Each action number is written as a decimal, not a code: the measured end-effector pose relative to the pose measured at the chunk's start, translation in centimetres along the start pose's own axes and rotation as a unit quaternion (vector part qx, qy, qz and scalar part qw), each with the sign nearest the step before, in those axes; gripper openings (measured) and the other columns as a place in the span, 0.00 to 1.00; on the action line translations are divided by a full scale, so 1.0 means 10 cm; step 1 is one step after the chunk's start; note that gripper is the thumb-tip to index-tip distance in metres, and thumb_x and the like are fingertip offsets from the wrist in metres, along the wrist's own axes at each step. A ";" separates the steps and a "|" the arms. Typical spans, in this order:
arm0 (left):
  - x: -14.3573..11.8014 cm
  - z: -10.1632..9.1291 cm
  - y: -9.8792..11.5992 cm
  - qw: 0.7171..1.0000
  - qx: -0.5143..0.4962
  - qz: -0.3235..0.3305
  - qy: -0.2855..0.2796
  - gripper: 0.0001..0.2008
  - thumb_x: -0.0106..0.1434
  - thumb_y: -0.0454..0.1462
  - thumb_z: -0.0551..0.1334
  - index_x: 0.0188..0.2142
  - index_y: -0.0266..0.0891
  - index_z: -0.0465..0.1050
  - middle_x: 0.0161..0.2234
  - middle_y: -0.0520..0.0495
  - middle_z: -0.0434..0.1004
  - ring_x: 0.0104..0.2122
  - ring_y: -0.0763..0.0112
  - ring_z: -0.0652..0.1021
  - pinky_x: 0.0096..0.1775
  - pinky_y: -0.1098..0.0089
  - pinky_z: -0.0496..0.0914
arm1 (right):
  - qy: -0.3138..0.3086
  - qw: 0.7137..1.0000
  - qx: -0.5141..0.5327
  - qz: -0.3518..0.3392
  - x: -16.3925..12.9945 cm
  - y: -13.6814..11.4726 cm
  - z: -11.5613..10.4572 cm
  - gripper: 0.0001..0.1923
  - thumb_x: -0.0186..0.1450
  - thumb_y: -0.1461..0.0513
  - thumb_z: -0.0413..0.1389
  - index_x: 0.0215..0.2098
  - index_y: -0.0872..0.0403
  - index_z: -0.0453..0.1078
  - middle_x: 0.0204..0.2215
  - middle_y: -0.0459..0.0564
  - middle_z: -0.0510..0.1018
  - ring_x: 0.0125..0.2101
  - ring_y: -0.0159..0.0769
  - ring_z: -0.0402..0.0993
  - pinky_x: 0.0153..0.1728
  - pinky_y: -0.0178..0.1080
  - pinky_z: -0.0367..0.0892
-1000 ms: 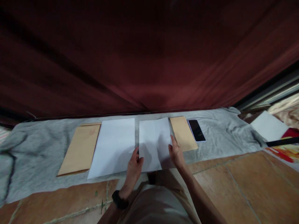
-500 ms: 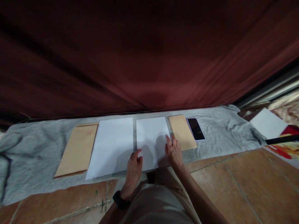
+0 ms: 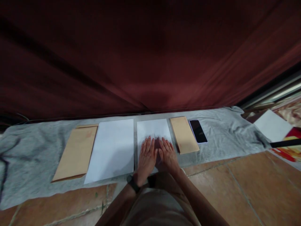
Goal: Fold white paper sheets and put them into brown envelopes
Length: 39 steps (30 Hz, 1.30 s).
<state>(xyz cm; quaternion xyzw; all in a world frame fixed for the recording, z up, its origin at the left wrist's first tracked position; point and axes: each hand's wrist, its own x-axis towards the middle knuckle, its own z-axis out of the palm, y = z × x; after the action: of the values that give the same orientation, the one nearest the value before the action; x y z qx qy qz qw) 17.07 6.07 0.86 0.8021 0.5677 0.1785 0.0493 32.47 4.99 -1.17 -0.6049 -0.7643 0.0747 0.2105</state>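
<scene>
Pressing flat, fingers spread, the left hand (image 3: 147, 157) & right hand (image 3: 167, 155) lie side by side on a white sheet (image 3: 153, 130), long axis pointing away from the person, on a wrinkled grey cloth (image 3: 35, 157). Smooth tan envelope (image 3: 184, 134) just right; bigger white sheet (image 3: 112, 150) left.

Dim, warm light. The far curtain (image 3: 150, 56) is nearly black and soft. Brighter daylight enters at far right. Edges bow with wide-angle distortion; faint shadows fall beside the hands.
</scene>
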 end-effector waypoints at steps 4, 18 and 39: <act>0.31 0.29 -0.06 1.000 0.019 -0.001 -0.015 0.30 0.72 0.35 0.47 0.72 0.34 0.49 0.72 0.36 0.54 0.72 0.54 0.53 0.69 0.48 0.55 | 0.013 0.999 0.034 -0.013 0.33 0.03 0.06 0.28 0.78 0.58 0.38 0.72 0.58 0.54 0.71 0.57 0.58 0.71 0.43 0.51 0.68 0.52 0.54; 0.53 0.43 -0.07 0.996 0.047 -0.081 -0.014 0.29 0.73 0.37 0.46 0.70 0.29 0.56 0.71 0.33 0.55 0.72 0.53 0.54 0.69 0.48 0.52 | -0.023 0.998 -0.049 0.009 0.71 0.22 0.30 0.26 0.78 0.58 0.40 0.71 0.54 0.59 0.71 0.55 0.59 0.71 0.44 0.50 0.70 0.53 0.48; 0.93 0.60 -0.42 0.986 0.007 -0.139 0.087 0.30 0.75 0.43 0.45 0.70 0.29 0.55 0.71 0.28 0.52 0.71 0.49 0.54 0.67 0.44 0.54 | 0.024 0.997 -0.064 0.020 1.30 0.48 0.47 0.27 0.77 0.56 0.45 0.71 0.55 0.58 0.71 0.58 0.58 0.70 0.46 0.54 0.69 0.54 0.48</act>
<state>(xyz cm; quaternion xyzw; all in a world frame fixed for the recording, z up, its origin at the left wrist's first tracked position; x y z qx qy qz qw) 18.09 16.90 -3.78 0.6970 0.6772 0.2350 0.0180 32.47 19.28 -4.12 -0.6342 -0.7499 0.0153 0.1875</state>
